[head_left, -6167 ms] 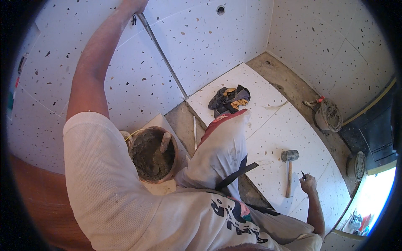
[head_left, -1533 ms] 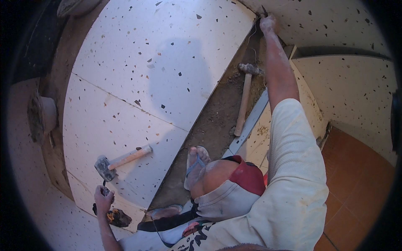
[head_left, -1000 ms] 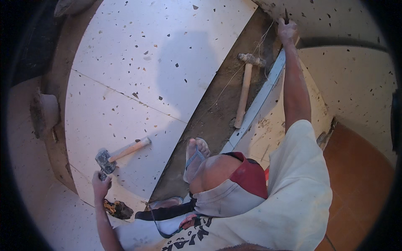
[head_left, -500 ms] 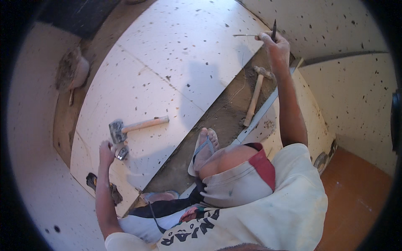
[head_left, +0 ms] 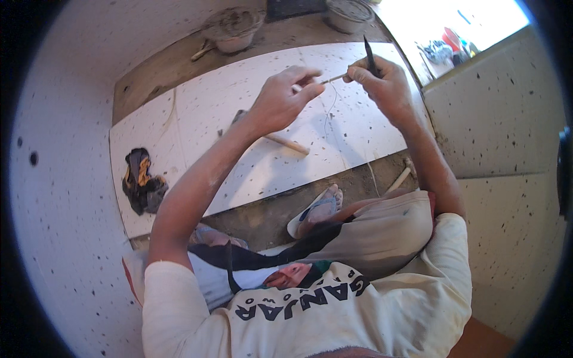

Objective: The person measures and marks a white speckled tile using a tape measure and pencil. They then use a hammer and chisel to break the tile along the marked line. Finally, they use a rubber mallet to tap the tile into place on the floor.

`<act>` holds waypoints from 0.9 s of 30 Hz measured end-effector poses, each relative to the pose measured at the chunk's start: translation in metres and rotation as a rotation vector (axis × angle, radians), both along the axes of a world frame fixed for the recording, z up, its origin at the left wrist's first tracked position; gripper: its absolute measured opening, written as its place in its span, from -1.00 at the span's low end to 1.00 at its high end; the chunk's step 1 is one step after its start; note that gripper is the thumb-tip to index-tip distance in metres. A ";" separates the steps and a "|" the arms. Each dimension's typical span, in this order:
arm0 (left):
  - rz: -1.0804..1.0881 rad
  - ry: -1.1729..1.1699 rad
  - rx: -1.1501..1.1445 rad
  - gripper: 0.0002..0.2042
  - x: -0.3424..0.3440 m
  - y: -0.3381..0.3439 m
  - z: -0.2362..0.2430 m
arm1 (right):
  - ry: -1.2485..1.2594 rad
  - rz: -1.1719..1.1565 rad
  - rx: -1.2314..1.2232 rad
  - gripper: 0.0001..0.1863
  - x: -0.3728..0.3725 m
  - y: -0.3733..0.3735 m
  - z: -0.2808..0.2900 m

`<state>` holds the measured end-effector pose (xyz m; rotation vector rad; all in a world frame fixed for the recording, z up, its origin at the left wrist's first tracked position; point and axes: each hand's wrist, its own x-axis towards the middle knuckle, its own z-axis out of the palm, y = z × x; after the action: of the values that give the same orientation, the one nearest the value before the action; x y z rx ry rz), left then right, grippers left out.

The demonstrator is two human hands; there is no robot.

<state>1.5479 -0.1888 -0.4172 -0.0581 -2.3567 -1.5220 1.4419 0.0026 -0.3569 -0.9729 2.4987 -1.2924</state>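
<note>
My right hand [head_left: 385,89] is closed on a thin stick [head_left: 337,78] pinched between thumb and finger. A dark pencil-like tool [head_left: 370,56] also sticks up from its grip, point upward. My left hand [head_left: 283,98] reaches across to the stick's free end, thumb and fingers apart around the tip, the fingers slightly blurred. Below the stick, a thin string [head_left: 328,116] hangs down over a large white speckled tile [head_left: 227,89]. On this tile lies a mallet [head_left: 286,143], its head partly hidden behind my left forearm.
A dark and orange glove-like bundle [head_left: 143,182] rests at the tile's left end. Beyond the tile stand two buckets of mortar [head_left: 236,42] [head_left: 349,18]. A hammer handle [head_left: 399,179] shows beside my right knee. Speckled walls [head_left: 495,125] rise on both sides; a bright doorway is at upper right.
My left hand has left the mallet and a small metal object on the tile and come up to the stick. My view has swung, bringing the buckets and doorway into sight.
</note>
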 end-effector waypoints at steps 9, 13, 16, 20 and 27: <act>0.019 0.115 0.009 -0.73 0.065 -0.070 0.092 | 0.252 0.184 -0.087 -0.69 0.049 -0.079 0.070; 0.102 -0.080 -0.154 -0.83 0.124 -0.097 0.154 | 0.037 0.225 -0.255 -0.77 0.108 -0.124 0.106; 0.054 -0.032 -0.145 -0.81 0.126 -0.099 0.146 | -0.005 0.249 -0.298 -0.75 0.096 -0.116 0.097; 0.094 -0.080 -0.218 -0.82 0.142 -0.098 0.131 | 0.058 0.226 -0.200 -0.72 0.106 -0.115 0.087; 0.026 -0.107 -0.012 -0.82 0.130 -0.090 0.105 | -0.042 0.226 -0.295 -0.69 0.093 -0.113 0.080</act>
<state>1.6779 -0.2786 -0.3123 0.0521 -2.4394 -1.5339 1.5348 -0.1104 -0.2773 -1.2334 2.1307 -1.6128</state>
